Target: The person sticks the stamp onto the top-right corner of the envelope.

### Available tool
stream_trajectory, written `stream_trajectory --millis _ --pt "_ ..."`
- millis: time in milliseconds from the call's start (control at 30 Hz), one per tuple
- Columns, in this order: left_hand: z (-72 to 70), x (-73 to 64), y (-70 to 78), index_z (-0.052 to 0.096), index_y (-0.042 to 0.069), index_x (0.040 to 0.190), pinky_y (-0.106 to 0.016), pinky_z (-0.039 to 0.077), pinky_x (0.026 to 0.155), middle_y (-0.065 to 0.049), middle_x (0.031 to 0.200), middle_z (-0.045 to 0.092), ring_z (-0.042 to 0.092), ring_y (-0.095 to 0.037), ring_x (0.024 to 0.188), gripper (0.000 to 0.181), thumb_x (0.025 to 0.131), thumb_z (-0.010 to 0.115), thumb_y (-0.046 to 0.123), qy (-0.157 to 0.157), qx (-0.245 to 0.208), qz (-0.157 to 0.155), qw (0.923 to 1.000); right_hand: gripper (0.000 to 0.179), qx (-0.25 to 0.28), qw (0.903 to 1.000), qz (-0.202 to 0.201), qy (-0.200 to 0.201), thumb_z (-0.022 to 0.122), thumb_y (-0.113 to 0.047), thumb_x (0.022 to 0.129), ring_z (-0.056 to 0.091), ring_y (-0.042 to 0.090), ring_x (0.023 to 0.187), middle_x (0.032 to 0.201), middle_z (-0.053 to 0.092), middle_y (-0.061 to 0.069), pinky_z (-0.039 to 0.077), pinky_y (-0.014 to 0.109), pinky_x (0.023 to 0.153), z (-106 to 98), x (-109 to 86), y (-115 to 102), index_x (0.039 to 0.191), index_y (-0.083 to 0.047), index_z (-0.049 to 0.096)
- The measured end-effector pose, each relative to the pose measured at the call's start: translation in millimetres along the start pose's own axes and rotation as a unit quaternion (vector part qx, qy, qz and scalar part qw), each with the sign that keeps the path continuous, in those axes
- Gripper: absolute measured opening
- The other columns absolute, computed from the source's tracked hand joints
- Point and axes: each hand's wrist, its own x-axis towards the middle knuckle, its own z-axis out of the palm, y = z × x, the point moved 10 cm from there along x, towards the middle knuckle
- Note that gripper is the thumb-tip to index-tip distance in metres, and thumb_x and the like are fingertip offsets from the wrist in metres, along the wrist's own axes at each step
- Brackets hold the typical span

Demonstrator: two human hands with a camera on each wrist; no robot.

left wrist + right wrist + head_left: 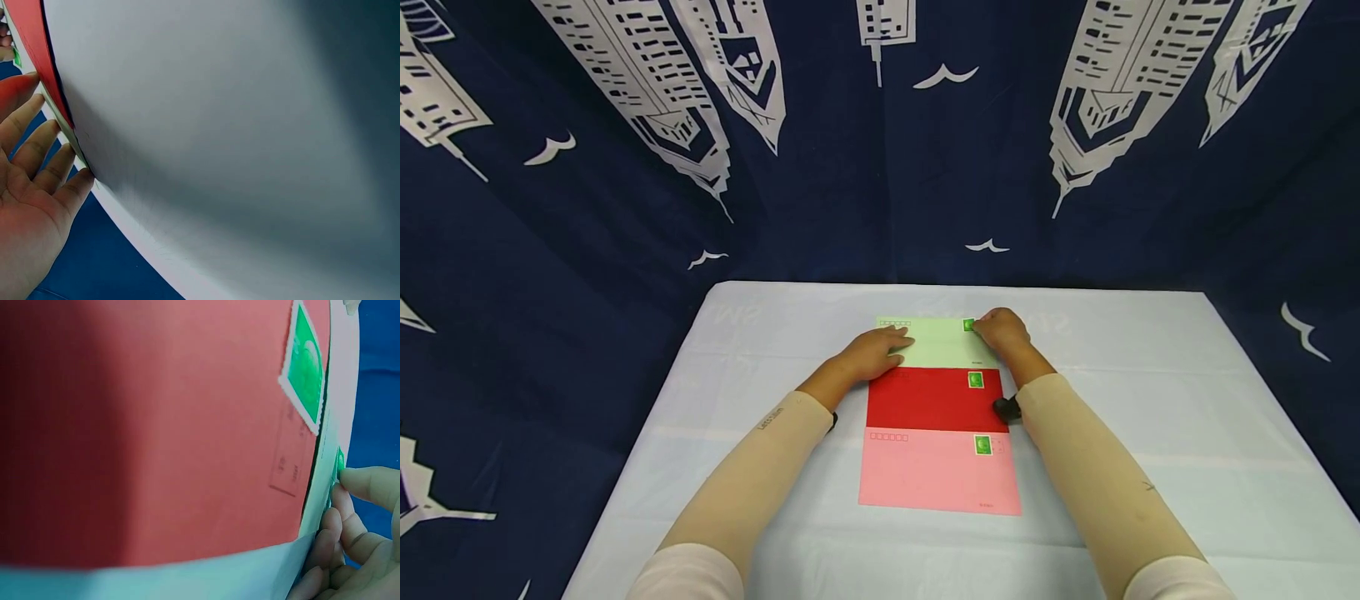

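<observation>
A pale green envelope [934, 343] lies at the far end of a column of three on the white table. My left hand [871, 353] rests on its left side with fingers spread and fairly straight; the left wrist view shows those fingertips [87, 175] along the paper's edge. At the envelope's upper right corner is a green stamp [967, 325]. My right hand [1002, 330], fingers curled, pinches this stamp's edge between thumb and forefinger. In the right wrist view the thumb [362, 481] touches the small stamp [340, 462], seen nearly edge-on.
Below the green envelope lie a red envelope [925, 400] and a pink envelope [925, 473], each bearing a green stamp at upper right. White cloth covers the table [1150, 417]. Behind it hangs a dark blue curtain [880, 183] printed with buildings and birds.
</observation>
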Motion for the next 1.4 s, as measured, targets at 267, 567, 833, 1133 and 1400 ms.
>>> stream_trajectory --millis 267,567,833,1133,1400 --pt "0.9 0.9 -0.9 0.049 0.020 0.151 -0.039 0.023 0.128 0.000 0.163 0.039 0.029 -0.021 0.155 0.048 0.103 0.055 0.022 0.001 0.002 0.000 1.0000 0.031 -0.007 0.9999 -0.009 0.004 0.053 -0.029 0.097 0.059 0.032 0.105 0.116 0.063 0.019 0.046 0.047 0.095 -0.8 -0.1 -0.6 0.112 -0.003 0.063" --pt "0.3 -0.5 1.0 0.049 0.020 0.151 -0.039 0.023 0.128 0.000 0.163 0.038 0.029 -0.021 0.155 0.048 0.104 0.054 0.022 0.000 0.007 0.004 1.0000 0.031 -0.028 0.9995 -0.016 0.003 0.054 -0.031 0.097 0.059 0.031 0.102 0.114 0.065 0.018 0.046 0.045 0.094 0.8 1.2 -2.5 0.111 -0.004 0.063" --pt "0.2 0.6 1.3 0.050 0.019 0.151 -0.039 0.024 0.128 -0.001 0.163 0.039 0.029 -0.021 0.155 0.048 0.103 0.055 0.021 0.005 0.018 0.012 0.9998 0.030 -0.032 0.9993 -0.018 0.004 0.053 -0.030 0.097 0.060 0.032 0.102 0.113 0.065 0.019 0.047 0.045 0.092 -0.2 0.2 -3.4 0.108 -0.003 0.063" --pt "1.1 -0.2 1.2 0.049 0.019 0.151 -0.039 0.024 0.128 -0.001 0.163 0.039 0.029 -0.021 0.155 0.048 0.104 0.055 0.021 0.000 0.012 0.010 0.9999 0.035 0.008 0.9996 -0.020 -0.020 0.044 -0.026 0.102 0.055 0.031 0.105 0.121 0.060 0.021 0.050 0.040 0.087 1.6 -1.4 -1.4 0.117 0.001 0.059" --pt "0.5 0.9 1.2 0.049 0.019 0.151 -0.039 0.023 0.128 0.000 0.163 0.038 0.028 -0.021 0.156 0.048 0.104 0.055 0.022 -0.002 0.015 0.010 0.9998 0.035 -0.006 0.9985 -0.052 -0.018 0.039 -0.022 0.106 0.054 0.032 0.105 0.124 0.060 0.023 0.050 0.037 0.082 -2.7 -3.5 -5.8 0.121 0.002 0.058"
